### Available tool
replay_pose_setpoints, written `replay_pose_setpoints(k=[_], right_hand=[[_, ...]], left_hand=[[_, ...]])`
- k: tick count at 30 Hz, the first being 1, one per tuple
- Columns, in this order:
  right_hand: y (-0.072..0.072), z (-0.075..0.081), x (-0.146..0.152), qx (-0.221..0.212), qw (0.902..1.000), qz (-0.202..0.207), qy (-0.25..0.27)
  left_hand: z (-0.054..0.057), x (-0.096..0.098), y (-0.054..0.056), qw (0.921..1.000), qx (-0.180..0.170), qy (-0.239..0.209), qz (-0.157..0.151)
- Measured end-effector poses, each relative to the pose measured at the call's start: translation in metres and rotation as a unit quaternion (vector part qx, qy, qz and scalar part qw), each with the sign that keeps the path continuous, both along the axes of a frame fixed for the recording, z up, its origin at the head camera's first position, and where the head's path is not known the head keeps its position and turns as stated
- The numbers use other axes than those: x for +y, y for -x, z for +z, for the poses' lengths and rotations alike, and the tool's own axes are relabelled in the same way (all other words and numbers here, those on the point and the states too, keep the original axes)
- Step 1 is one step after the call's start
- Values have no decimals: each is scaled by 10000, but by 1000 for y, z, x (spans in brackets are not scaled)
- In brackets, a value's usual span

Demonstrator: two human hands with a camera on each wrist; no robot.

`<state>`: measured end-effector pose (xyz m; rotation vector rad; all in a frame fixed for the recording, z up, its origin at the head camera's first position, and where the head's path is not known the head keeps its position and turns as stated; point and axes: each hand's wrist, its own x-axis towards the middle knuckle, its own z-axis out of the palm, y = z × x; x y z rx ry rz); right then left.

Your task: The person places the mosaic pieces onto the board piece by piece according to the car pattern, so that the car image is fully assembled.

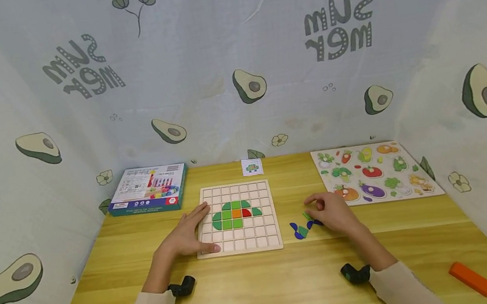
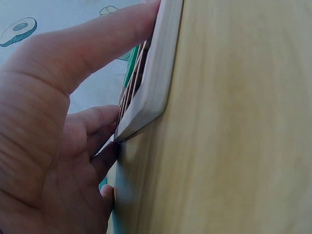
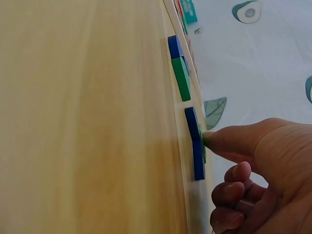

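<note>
A square wooden grid board [image 1: 261,238] lies on the table, its middle holding green, orange and red pieces [image 1: 236,213]. My left hand [image 1: 185,235] rests on the board's left side, thumb on the front corner and fingers spread along the edge. To the right, my right hand [image 1: 334,212] is low over several loose pieces. Its thumb [image 3: 229,139] reaches a light green piece [image 1: 307,216], while the index finger stands apart from the thumb. Around it lie blue curved pieces [image 3: 192,122] and a darker green piece [image 1: 303,231]. The thumb hides part of the light green piece.
A pattern card [image 1: 252,167] lies behind the board. At the back left is a printed box [image 1: 147,189]. A vegetable picture puzzle board [image 1: 376,191] lies at the back right, beyond my right hand. An orange block [image 1: 471,278] sits near the front right edge.
</note>
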<state>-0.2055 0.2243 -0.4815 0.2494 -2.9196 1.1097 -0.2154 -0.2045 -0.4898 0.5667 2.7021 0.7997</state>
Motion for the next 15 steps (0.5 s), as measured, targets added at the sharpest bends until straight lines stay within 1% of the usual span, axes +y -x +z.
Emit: replay_pose_setpoints(k=[4, 9, 15], right_hand=[[4, -2, -5, -26, 10000, -18, -7], [3, 0, -7, -63, 10000, 30, 3], [1, 4, -2, -127, 9992, 374, -115]], left_hand=[[-1, 0, 1, 10000, 1, -22, -16], [-3, 0, 2, 10000, 2, 48, -52], [-3, -1, 2, 10000, -14, 52, 3]])
